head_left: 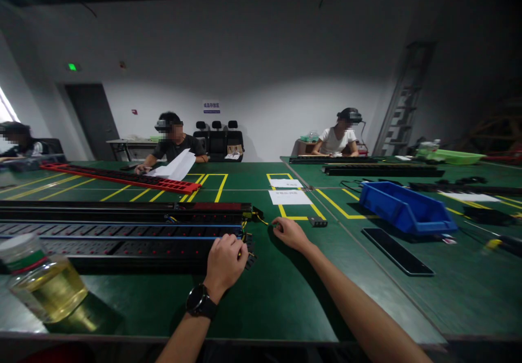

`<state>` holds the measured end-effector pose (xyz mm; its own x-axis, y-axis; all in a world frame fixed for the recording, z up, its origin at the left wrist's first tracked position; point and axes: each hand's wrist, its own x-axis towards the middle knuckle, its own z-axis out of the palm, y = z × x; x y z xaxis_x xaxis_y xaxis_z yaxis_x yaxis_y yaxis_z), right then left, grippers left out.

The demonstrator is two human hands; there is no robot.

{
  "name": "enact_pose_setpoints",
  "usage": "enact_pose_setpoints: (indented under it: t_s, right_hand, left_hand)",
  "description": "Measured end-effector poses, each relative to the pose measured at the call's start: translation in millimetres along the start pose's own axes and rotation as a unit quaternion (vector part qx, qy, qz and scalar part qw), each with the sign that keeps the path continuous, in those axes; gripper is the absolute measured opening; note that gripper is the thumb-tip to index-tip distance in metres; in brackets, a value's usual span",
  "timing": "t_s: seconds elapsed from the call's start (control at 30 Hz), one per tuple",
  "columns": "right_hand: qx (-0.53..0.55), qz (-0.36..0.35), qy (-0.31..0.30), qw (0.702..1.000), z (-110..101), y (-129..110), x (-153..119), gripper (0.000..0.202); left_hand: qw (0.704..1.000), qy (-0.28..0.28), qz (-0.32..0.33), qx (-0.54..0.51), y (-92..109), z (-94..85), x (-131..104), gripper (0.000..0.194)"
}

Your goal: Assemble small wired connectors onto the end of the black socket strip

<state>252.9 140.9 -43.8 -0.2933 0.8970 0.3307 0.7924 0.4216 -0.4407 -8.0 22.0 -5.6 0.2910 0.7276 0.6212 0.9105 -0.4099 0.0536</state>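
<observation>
My left hand (225, 261), with a black watch (199, 300) on its wrist, rests on the right end of a long black slotted rail (155, 248). Its fingers curl down over the rail's end, where short yellow wires (244, 225) stick out; the fingertips are partly hidden. Just right of the rail ends is my right hand (291, 233), low over the green table, with thumb and fingers pinched together. A thin yellow wire (262, 219) runs from the rear black rail (122, 211) to these fingertips. The wire's tip is too small to make out.
A bottle of yellow liquid (49, 287) stands front left. A dark phone (397, 251), a blue bin (408, 211) and a small black block (317, 221) lie to the right. Beyond are white papers (289, 197), a red slotted strip (122, 177) and several seated people.
</observation>
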Motion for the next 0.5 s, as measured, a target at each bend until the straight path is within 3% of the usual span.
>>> enact_pose_setpoints:
  t_s: [0.5]
  right_hand:
    - [-0.003, 0.001, 0.002, 1.0, 1.0, 0.8, 0.2, 0.024]
  left_hand:
    - [1.0, -0.001, 0.0, -0.006, 0.3, -0.5, 0.1, 0.031]
